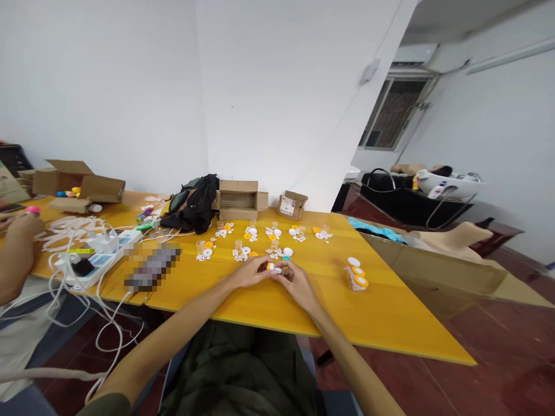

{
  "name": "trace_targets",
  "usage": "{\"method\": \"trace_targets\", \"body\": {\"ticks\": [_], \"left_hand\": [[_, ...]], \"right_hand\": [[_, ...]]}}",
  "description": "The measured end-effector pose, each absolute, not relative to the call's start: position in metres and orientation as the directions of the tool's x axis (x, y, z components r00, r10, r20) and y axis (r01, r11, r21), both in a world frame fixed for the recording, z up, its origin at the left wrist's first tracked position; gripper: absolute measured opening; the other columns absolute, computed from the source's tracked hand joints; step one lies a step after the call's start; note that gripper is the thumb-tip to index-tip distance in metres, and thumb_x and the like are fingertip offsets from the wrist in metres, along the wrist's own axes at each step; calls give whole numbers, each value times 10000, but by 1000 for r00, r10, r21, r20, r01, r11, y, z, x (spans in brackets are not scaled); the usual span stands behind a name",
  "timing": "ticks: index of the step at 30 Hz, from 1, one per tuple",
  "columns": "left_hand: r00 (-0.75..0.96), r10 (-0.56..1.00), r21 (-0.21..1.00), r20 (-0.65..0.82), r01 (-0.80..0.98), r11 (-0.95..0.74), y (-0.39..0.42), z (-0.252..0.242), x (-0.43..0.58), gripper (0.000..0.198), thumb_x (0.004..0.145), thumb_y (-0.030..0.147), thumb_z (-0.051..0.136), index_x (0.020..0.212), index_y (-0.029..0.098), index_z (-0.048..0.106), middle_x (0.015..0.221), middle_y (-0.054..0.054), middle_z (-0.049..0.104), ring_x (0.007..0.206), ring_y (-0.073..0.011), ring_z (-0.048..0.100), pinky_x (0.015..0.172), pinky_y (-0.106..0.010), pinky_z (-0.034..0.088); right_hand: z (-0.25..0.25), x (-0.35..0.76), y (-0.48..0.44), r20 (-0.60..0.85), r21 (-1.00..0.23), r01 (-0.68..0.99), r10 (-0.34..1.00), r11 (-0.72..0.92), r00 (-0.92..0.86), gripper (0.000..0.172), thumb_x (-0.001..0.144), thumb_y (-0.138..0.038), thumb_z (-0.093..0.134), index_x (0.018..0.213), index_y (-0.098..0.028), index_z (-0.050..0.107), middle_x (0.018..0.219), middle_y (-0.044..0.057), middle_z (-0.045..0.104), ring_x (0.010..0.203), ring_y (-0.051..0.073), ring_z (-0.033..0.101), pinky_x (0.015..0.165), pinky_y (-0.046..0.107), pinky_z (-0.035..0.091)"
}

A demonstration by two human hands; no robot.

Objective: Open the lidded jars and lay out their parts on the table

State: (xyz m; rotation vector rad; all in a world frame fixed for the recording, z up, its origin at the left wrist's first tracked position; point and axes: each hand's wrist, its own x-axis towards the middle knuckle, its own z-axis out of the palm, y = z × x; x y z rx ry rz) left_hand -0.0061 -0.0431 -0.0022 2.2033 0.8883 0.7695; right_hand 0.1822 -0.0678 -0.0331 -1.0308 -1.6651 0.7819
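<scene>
Near the front middle of the yellow table (pixel 312 312), my left hand (pixel 252 272) and my right hand (pixel 296 281) meet around a small clear jar with a white and orange lid (pixel 273 267). Fingers of both hands are closed on it, and its body is mostly hidden. Just beyond them lie groups of clear cups, white and orange lids and small white pieces, such as a white lid (pixel 288 252) beside a teal piece. To the right stand several lidded jars (pixel 356 275) in a short row.
An open cardboard box (pixel 238 199) and a smaller box (pixel 292 205) stand at the back, beside a black bag (pixel 193 205). On the left are a power strip (pixel 104 260) with tangled white cables, a blurred-out object, and another person's hand (pixel 19 231) holding something pink.
</scene>
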Motion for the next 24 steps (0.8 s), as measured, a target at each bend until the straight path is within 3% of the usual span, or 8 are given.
{"method": "trace_targets", "body": {"ticks": [7, 13, 24], "left_hand": [[590, 758, 743, 279, 368, -559, -42, -2, -7, 437, 930, 573, 490, 908, 165, 645, 662, 25, 531, 638, -136, 474, 633, -252, 370], [610, 748, 805, 262, 290, -518, -42, -7, -7, 502, 831, 587, 643, 1129, 186, 595, 868, -14, 633, 748, -155, 540, 688, -255, 431], [588, 770, 785, 245, 346, -514, -42, -4, -7, 437, 891, 610, 529, 947, 180, 582, 684, 42, 465, 634, -125, 426, 600, -243, 345]], "right_hand": [[-33, 182, -69, 433, -846, 266, 886, 463, -164, 311, 821, -510, 631, 950, -229, 665, 927, 56, 737, 735, 196, 676, 699, 333, 575], [-33, 183, -67, 444, -849, 256, 886, 463, -133, 275, 809, -474, 637, 925, -227, 662, 921, 51, 742, 756, 196, 688, 741, 344, 583], [-32, 183, -69, 449, -812, 337, 879, 477, -162, 228, 828, -449, 625, 918, -241, 651, 877, 37, 736, 719, 203, 672, 710, 344, 562]]}}
